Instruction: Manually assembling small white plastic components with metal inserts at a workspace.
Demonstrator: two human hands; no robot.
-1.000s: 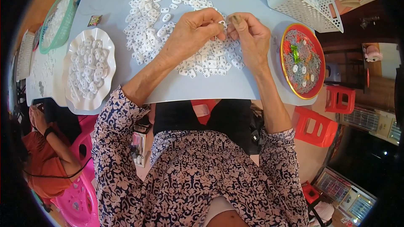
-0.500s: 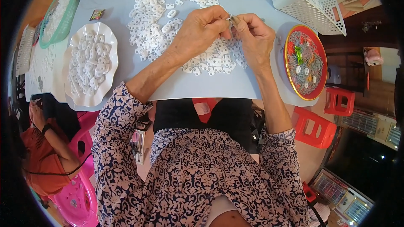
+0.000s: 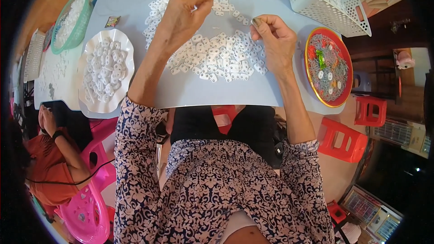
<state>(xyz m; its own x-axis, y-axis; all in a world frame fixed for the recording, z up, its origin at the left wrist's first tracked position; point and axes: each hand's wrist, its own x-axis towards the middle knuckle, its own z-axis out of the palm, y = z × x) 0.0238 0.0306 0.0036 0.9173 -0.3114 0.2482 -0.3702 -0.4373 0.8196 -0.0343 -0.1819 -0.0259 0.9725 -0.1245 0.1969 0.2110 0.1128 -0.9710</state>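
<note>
Over the near edge of the worktop (image 3: pixel 217 96) both forearms are stretched. The right hand (image 3: pixel 275 36) is held at the right border of a spread of white two-holed pieces (image 3: pixel 217 58), its fingers curled narrowly toward the thumb; whether anything is pinched cannot be made out. The left hand (image 3: pixel 183 11) is raised farther out, its fingers turned in, their tips too hidden to judge. The pieces are scattered mid-worktop, between a scalloped white dish (image 3: pixel 129 63) by the left edge and a red bowl (image 3: pixel 346 88) by the right. A perforated basket (image 3: pixel 348 13) is stood at the far right corner. Past the right edge, red stools (image 3: pixel 344 140) are seen.
</note>
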